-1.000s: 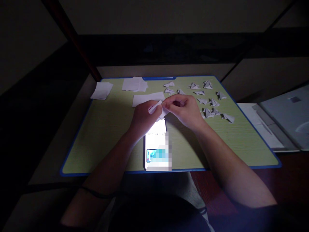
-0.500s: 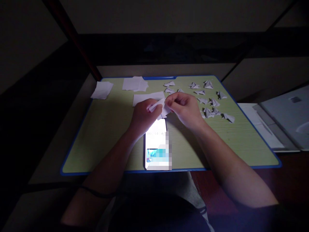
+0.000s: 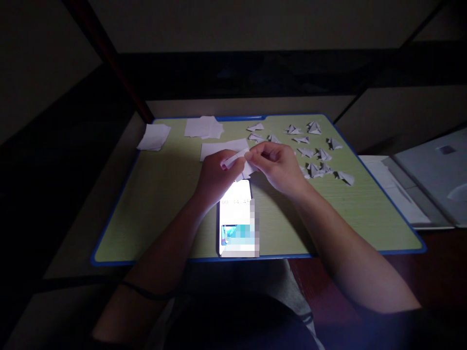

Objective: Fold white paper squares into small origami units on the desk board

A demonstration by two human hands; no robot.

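My left hand [image 3: 216, 176] and my right hand [image 3: 278, 165] meet above the middle of a green, blue-edged board [image 3: 153, 204]. Both pinch one small folded piece of white paper [image 3: 239, 161] between thumbs and fingers. A lit phone [image 3: 237, 218] lies on the board just below my hands. A flat white sheet [image 3: 219, 147] lies right behind my left hand.
Several folded white paper triangles [image 3: 317, 155] are scattered over the board's right half. Two small stacks of white paper slips [image 3: 153, 136] [image 3: 203, 127] sit at its far left. A pale grey flat object [image 3: 434, 180] lies off to the right. The room is dark.
My hands have stayed in place. The fingers have shifted a little along the paper, which now looks narrower and more folded.
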